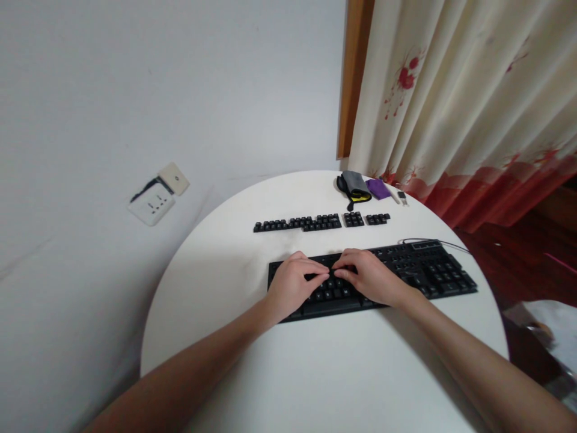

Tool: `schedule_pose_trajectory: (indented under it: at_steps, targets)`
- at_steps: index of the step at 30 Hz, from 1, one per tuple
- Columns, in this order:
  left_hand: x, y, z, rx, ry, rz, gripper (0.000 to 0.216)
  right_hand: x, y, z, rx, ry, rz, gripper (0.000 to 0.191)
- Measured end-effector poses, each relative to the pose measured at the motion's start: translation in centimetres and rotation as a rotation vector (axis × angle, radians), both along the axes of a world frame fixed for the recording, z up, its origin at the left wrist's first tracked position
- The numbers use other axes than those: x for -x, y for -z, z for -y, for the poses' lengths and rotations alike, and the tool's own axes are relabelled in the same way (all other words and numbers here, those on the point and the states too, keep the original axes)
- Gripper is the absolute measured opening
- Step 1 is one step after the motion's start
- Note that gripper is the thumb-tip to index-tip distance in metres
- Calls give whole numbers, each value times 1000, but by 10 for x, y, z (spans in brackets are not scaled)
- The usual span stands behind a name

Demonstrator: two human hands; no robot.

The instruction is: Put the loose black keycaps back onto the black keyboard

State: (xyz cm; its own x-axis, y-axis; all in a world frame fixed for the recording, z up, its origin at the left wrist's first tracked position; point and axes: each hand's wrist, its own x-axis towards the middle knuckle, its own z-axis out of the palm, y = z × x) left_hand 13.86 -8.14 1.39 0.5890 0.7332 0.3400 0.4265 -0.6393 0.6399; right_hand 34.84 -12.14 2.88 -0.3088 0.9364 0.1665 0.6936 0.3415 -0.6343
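A black keyboard [419, 264] lies across the white round table, with some keys still on it and the upper left part largely hidden by my hands. My left hand [297, 278] is over its left side, thumb and fingertips drawn together in a pinch. Close to those fingertips, my right hand [367, 273] makes a similar pinch from the other side. Whatever sits between the fingers is too small or covered to make out. Behind the keyboard, loose black keycaps [321, 222] are laid out in rows and small groups.
At the table's back right are a grey and black folded pouch [356, 185], a purple cloth [378, 189] and a small metal-and-black tool [402, 197]. A cable [444, 242] runs off the keyboard's back right. A wall socket [153, 203] is at left, a floral curtain [433, 90] at right.
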Motion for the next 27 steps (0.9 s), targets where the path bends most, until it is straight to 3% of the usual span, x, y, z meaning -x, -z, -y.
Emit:
schedule_pose_trajectory:
  at_steps: [12, 15, 22, 27]
  targets:
    - [-3, -10, 6, -212, 92, -143, 15, 0, 0, 3, -44, -27, 42, 11]
    - [-2, -15, 10, -246, 104, -225, 17, 4, -5, 7, -61, -10, 161, 13]
    - [-1, -16, 12, -283, 81, -312, 23, 30, -18, 25, -227, -13, 664, 23]
    - [2, -14, 11, -273, 83, -313, 21, 34, -14, 28, -229, -10, 681, 24]
